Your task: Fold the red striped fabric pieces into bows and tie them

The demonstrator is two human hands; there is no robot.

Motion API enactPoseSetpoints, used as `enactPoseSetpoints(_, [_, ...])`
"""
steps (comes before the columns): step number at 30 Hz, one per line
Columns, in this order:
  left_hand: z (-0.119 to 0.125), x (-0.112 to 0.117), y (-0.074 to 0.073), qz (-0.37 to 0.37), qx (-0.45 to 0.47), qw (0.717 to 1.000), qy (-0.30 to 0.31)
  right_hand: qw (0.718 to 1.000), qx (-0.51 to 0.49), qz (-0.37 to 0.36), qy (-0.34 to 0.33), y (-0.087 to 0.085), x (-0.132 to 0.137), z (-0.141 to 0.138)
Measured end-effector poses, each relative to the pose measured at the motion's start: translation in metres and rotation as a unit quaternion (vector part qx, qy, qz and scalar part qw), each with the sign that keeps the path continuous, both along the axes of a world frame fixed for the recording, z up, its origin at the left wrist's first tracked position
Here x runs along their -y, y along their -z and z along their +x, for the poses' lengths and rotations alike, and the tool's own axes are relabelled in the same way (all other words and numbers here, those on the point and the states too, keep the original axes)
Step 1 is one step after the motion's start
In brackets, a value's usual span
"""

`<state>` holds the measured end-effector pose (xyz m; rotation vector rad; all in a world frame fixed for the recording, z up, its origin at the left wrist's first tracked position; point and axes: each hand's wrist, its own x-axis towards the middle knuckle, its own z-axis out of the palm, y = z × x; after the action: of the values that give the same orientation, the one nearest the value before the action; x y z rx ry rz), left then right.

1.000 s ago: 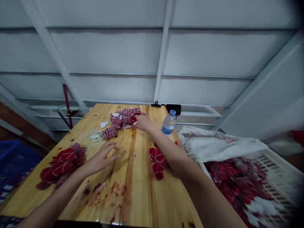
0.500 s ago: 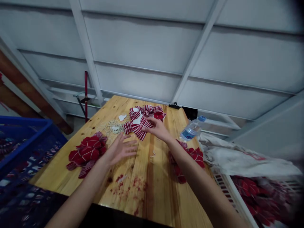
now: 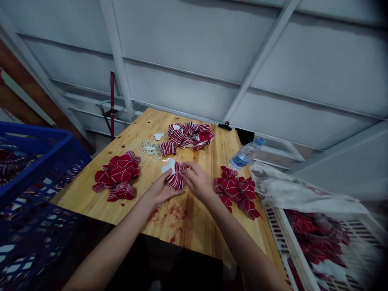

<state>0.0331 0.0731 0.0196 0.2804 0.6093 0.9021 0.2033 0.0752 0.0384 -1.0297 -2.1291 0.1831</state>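
Note:
Between my hands is a red-and-white striped cloth bundle [image 3: 176, 180] with a white piece at its left end. My left hand [image 3: 161, 190] holds it from below and the left, the thumb on its top. From the right, the bent fingers of my right hand [image 3: 197, 181] grip its right end. Beyond my hands lies a pile of similar striped bundles [image 3: 190, 133], some showing white pieces. A tangle of pale rubber bands [image 3: 148, 148] and a loose white cutout [image 3: 159, 136] lie to its left.
Red cloth piles lie on the wooden table [image 3: 169, 117] at left [image 3: 119, 173] and right [image 3: 235, 188]. A water bottle [image 3: 247, 154] and black clip [image 3: 225, 126] sit toward the back right. A blue crate [image 3: 65, 145] stands left, a white crate [image 3: 287, 238] right.
My right hand has brought a striped bundle from the back pile toward me. My left hand, empty and spread before, now holds it too. The view has shifted slightly.

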Motion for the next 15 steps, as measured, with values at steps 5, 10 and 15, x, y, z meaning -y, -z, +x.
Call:
enactPoseSetpoints(5, [0.002,-0.002,0.013,0.110,-0.099,0.989,-0.014,0.983,-0.179,-0.001,0.039,0.012,0.011,-0.014])
enactPoseSetpoints(10, [0.004,0.009,0.003,0.105,-0.105,0.989,0.001,0.966,-0.243,-0.017,0.088,0.015,0.018,-0.019])
enactPoseSetpoints(15, [0.017,0.014,-0.004,0.105,-0.162,0.981,-0.024,0.980,-0.170,-0.008,0.103,0.016,0.030,-0.013])
